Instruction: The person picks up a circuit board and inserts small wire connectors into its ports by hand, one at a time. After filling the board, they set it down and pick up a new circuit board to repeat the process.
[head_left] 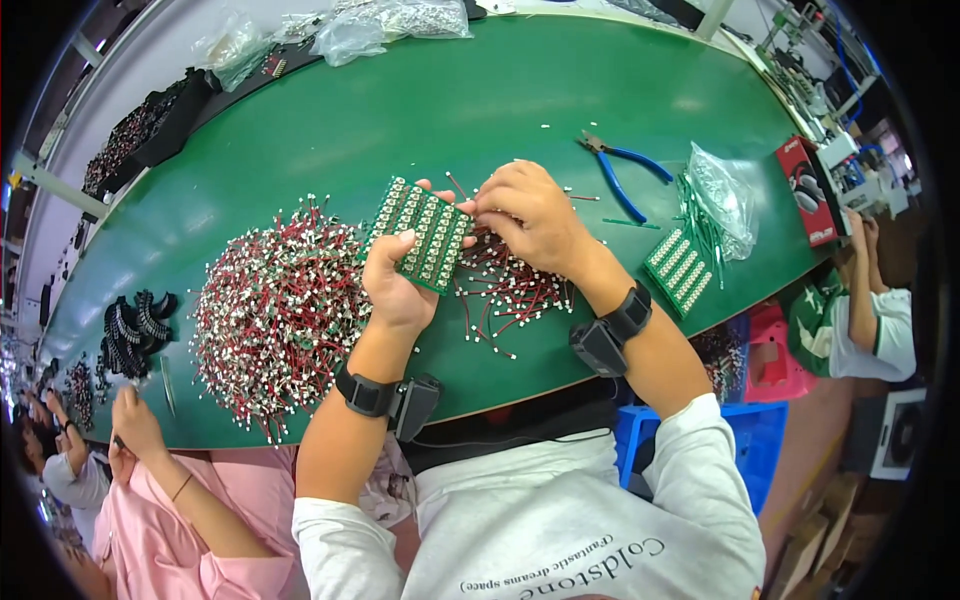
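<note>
My left hand (397, 290) grips a green circuit-board panel (418, 232) with rows of small white parts on its face. The thumb lies over the face and fingertips show at the far edge. At the panel's right edge my right hand (535, 215) has thumb and fingers pinched together; what is between them is hidden. Under and beside the right hand spreads a small heap of red-and-black wires with white connectors (515, 285). Left of my left hand rises a much larger pile of the same kind of wires (280, 310). Both wrists wear black strapped devices.
Blue-handled cutters (622, 175), another panel (680, 270) and a clear bag (722, 200) beside green strips lie right. Beyond stands a red box (808, 190). Black coiled cables (130, 335) lie left, near a co-worker's hands (138, 430). Bags line the far edge; a blue crate (760, 450) stands below.
</note>
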